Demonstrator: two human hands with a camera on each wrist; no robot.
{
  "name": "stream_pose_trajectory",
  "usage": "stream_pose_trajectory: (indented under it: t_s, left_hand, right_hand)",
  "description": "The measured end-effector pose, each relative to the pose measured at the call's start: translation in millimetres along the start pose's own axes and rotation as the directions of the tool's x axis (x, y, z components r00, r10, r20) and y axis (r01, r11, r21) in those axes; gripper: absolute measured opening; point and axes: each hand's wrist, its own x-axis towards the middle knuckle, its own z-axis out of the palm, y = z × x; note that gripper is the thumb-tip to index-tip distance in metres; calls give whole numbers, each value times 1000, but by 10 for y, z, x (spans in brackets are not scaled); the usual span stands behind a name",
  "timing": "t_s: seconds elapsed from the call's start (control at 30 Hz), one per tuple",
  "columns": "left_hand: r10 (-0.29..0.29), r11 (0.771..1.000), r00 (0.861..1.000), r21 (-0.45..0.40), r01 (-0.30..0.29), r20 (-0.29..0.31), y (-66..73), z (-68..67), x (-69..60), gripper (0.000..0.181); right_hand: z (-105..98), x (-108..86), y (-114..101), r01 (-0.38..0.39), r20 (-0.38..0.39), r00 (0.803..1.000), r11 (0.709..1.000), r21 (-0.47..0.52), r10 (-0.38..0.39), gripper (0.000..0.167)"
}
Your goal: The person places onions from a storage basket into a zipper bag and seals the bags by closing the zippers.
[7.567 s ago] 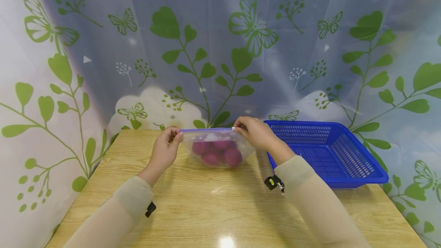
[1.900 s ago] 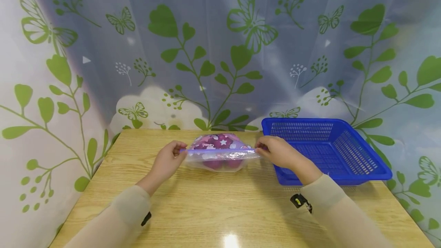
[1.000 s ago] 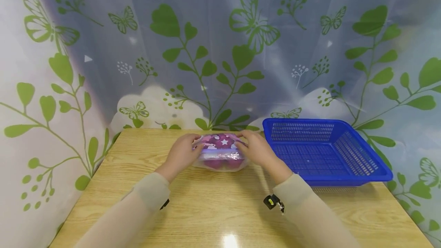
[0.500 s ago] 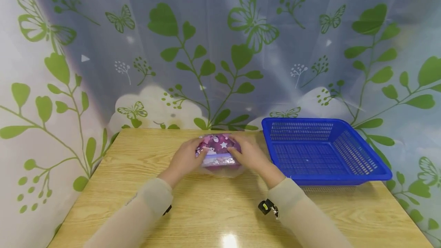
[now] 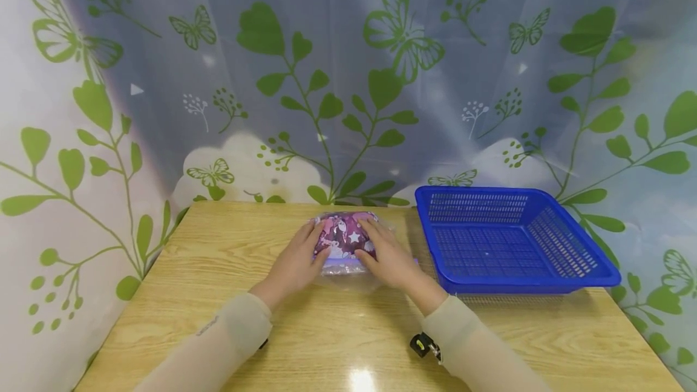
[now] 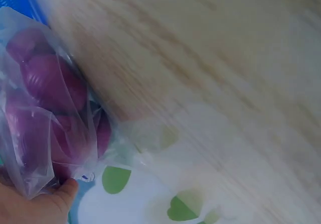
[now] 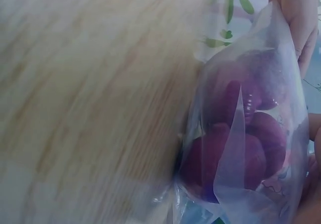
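Note:
A clear zip bag (image 5: 348, 238) printed with white stars on purple lies on the wooden table. Inside are several glossy round purple-red things, perhaps red onions (image 6: 55, 83), also plain in the right wrist view as red onions (image 7: 223, 156). Its blue-purple zip strip (image 5: 343, 262) lies along the near side. My left hand (image 5: 296, 259) rests over the bag's left part, thumb on the near side and fingers reaching toward the back. Opposite it, my right hand (image 5: 389, 256) presses the right part, fingers mostly straight. The fingertips' undersides are hidden in the head view.
Right of the bag stands a blue plastic basket (image 5: 517, 286) with slotted walls. The wooden table (image 5: 327, 343) meets a patterned curtain (image 5: 337, 107) at the back and sides. A small black wrist device (image 5: 422, 343) hangs under the right sleeve.
Earlier both hands pinched the zip's ends with the bag upright. The bag then tipped toward me, and the hands moved inward onto it. Now they press its top, and it looks flatter.

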Motion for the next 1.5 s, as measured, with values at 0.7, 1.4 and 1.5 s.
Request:
stream_pose_trajectory:
  t_s: [0.7, 1.4, 1.5]
  left_hand:
    - [-16, 999, 1000, -28, 16, 3, -124, 82, 257, 63]
    - [43, 998, 986, 30, -48, 159, -132, -125, 116, 73]
    - [33, 999, 988, 18, -36, 149, -93, -181, 156, 67]
  right_hand:
    - [127, 328, 198, 67, -42, 997, 997, -42, -69, 68]
    - [-75, 83, -12, 35, 109, 994, 996, -84, -26, 74]
    - [-160, 92, -39, 5, 127, 992, 998, -70, 4, 71]
